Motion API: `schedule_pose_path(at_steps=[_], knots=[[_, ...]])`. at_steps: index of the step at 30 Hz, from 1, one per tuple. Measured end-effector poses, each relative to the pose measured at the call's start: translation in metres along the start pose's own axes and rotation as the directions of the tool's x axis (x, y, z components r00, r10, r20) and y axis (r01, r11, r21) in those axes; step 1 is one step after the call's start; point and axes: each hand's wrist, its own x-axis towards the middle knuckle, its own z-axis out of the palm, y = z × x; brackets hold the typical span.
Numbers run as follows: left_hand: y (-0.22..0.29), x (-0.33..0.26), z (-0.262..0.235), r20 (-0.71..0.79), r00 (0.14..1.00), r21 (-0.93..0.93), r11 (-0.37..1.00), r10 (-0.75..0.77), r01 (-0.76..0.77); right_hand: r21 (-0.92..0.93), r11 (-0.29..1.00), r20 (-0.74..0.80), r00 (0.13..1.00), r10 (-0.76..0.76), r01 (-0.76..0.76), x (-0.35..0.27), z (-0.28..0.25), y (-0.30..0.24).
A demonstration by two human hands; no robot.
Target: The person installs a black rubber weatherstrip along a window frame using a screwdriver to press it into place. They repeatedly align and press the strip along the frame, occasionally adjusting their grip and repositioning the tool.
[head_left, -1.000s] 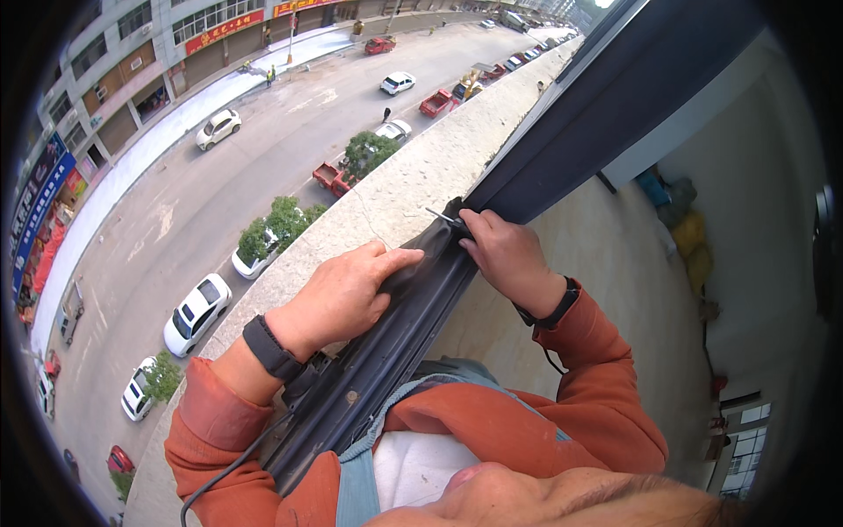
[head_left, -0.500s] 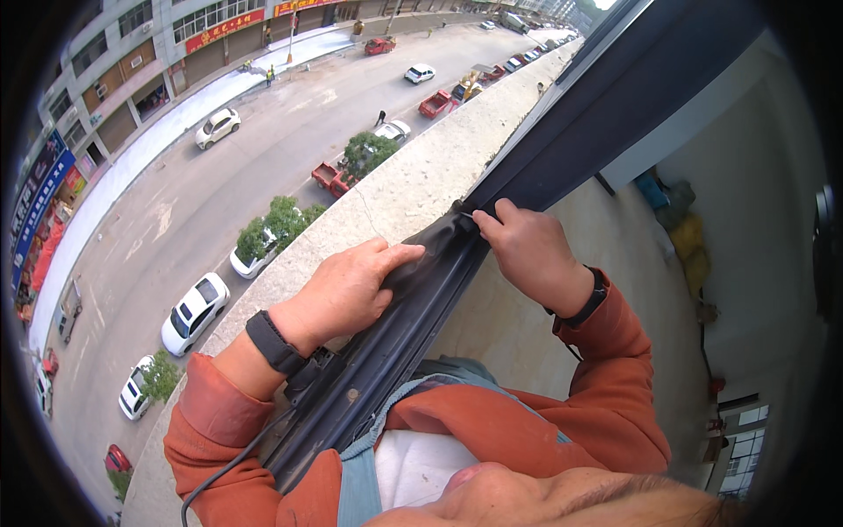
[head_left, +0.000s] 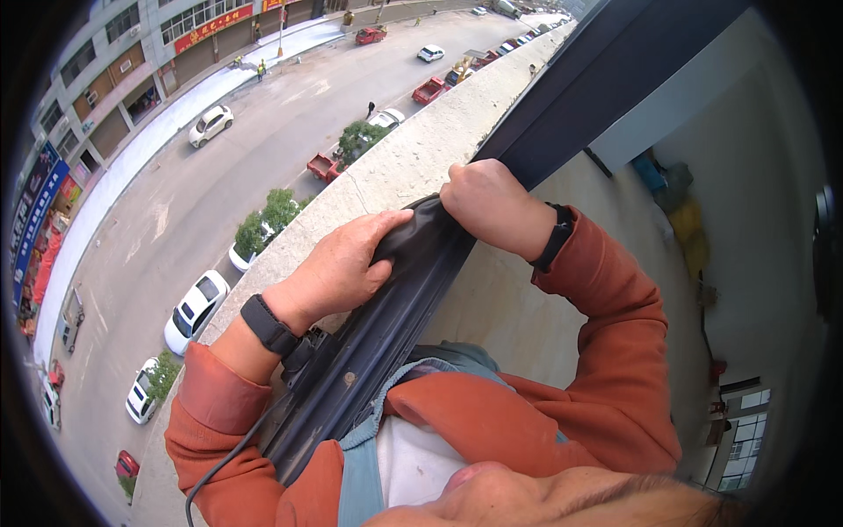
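My left hand (head_left: pixel 338 263) reaches over the dark window-frame track (head_left: pixel 378 342), its index finger and thumb resting around a thin, flexible black sheet (head_left: pixel 420 230). Its other fingers are mostly hidden beneath. Farther along the track, my right hand (head_left: pixel 496 211) is closed in a fist-like grip on the far end of that sheet, beside the upright dark frame post (head_left: pixel 606 79). The sheet bunches between both hands above the track. Whether it is cloth, film or rubber I cannot tell. Black bands circle both wrists.
A rough pale concrete ledge (head_left: pixel 369 189) runs outside the frame, high above a street (head_left: pixel 255 132) with cars and trees. A small black device (head_left: pixel 307 351) and a black cable (head_left: pixel 224 461) lie by my left wrist. Indoors, bags (head_left: pixel 689 233) stand by the wall.
My right hand has moved up and slightly left, turning from a fingertip pinch to a closed fist on the sheet. My left hand has shifted slightly up and left. The sheet is lifted and more spread.
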Motion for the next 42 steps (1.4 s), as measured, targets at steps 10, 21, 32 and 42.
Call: schedule_pose_path(at_steps=[10, 21, 32, 42], knots=[[0.008, 0.001, -0.004, 0.036, 0.998, -0.041, 0.998, -0.054, 0.056, -0.005, 1.0, 0.098, 0.995, 0.012, -0.012, -0.012, -0.05, 0.011], [0.005, -0.001, -0.002, -0.017, 0.999, -0.031, 0.999, 0.031, -0.031, 0.017, 0.999, 0.04, 0.999, 0.028, -0.029, -0.013, -0.045, 0.018], [0.014, -0.002, -0.004, 0.021, 0.997, -0.052, 0.996, -0.078, 0.079, 0.003, 0.996, 0.049, 0.995, -0.086, 0.086, -0.004, -0.037, 0.032], [0.02, -0.005, -0.004, 0.019, 0.999, 0.075, 0.997, -0.025, 0.024, -0.03, 0.996, 0.077, 0.994, -0.08, 0.083, 0.007, -0.013, 0.017]])
